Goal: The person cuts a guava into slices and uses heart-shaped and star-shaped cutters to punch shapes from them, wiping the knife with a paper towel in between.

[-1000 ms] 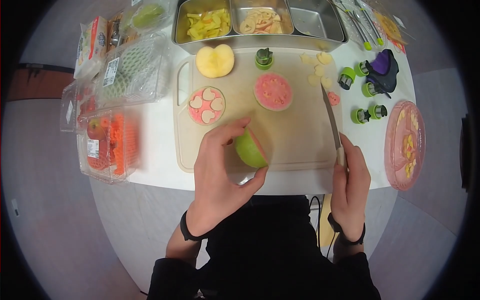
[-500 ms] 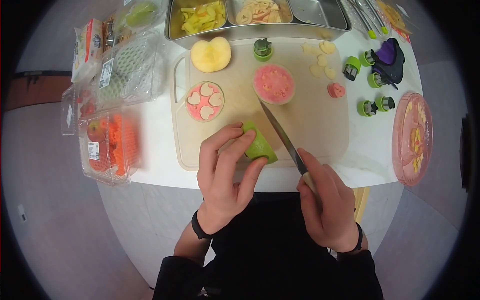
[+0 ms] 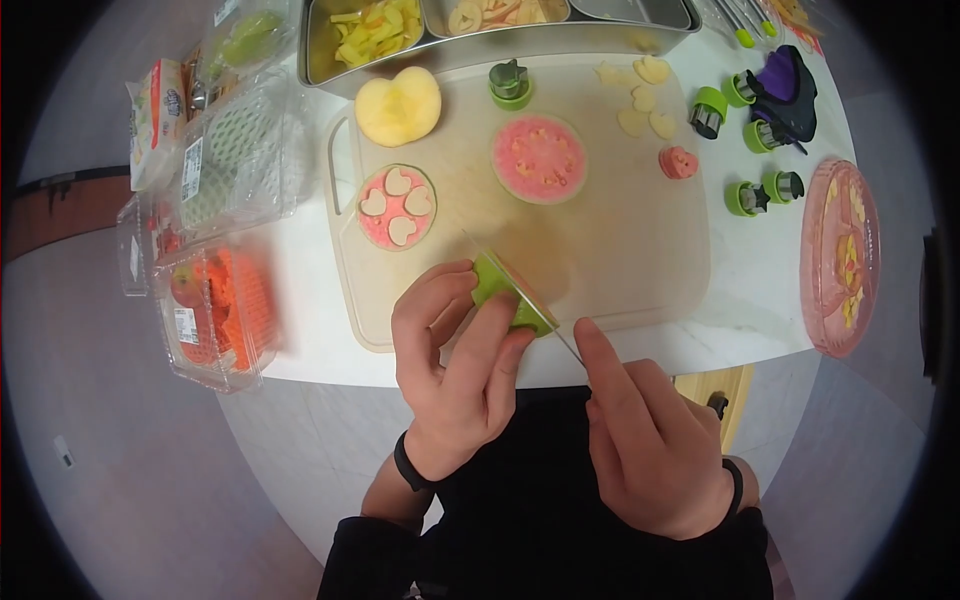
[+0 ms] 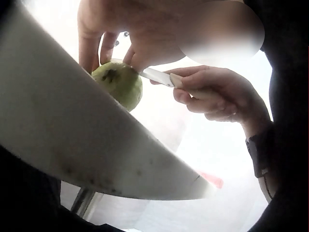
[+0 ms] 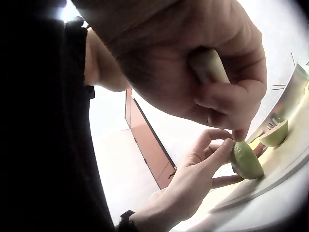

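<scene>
Over the cutting board, the guava piece is pinched by the left hand's bent fingers, the knife gripped in the curled right hand. Should the blade skid on rind, a fingertip could be nicked!

Reaching toward the cutting board from its near side in dark sleeves, with a black band at each wrist. Pinching with the left hand at the board's near edge, with thumb opposite bent fingers — and gripping with the right hand nearer the board's right corner, with index finger stretched forward.
</scene>
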The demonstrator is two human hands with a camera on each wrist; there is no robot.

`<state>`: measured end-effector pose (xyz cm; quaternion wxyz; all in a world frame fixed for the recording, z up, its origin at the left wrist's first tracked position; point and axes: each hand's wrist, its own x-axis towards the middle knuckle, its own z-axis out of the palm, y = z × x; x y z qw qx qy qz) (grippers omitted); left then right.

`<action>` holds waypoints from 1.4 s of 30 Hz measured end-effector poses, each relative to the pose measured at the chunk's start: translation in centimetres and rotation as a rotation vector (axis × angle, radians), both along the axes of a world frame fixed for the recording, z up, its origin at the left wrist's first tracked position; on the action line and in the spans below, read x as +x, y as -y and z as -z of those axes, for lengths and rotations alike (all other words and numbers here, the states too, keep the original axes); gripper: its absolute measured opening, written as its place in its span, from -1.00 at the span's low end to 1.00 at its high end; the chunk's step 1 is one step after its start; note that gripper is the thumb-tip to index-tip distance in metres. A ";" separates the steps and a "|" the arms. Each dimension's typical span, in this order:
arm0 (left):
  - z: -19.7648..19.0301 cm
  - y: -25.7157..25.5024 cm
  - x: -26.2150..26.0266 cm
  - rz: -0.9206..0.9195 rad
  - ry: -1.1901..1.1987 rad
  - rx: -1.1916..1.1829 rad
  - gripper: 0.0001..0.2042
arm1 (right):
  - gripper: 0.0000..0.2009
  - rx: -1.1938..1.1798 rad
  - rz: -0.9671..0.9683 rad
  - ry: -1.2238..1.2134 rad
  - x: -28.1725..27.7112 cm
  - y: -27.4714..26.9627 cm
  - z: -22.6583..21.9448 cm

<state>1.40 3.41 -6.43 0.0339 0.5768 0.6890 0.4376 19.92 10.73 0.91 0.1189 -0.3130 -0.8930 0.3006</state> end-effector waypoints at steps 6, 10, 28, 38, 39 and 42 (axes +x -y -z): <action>0.1 -0.1 0.3 -0.017 0.027 0.002 -0.65 | -0.33 0.100 0.005 -0.008 0.0 0.2 0.5; -0.1 0.0 0.5 -0.026 -0.005 -0.019 -0.66 | -0.34 0.120 0.010 0.001 0.0 0.2 0.4; -0.3 0.1 0.8 -0.049 -0.148 -0.078 -0.73 | -0.47 0.158 0.029 0.069 -0.2 0.2 -0.2; -0.5 0.0 1.2 -0.079 -0.123 -0.091 -0.74 | -0.50 0.205 0.046 0.099 -0.2 0.5 -0.3; -0.6 0.0 1.2 -0.080 -0.117 -0.089 -0.75 | -0.50 0.200 0.041 0.104 -0.3 0.5 -0.3; -0.6 0.0 1.1 -0.077 -0.126 -0.084 -0.75 | -0.50 0.201 0.031 0.117 -0.3 0.5 -0.5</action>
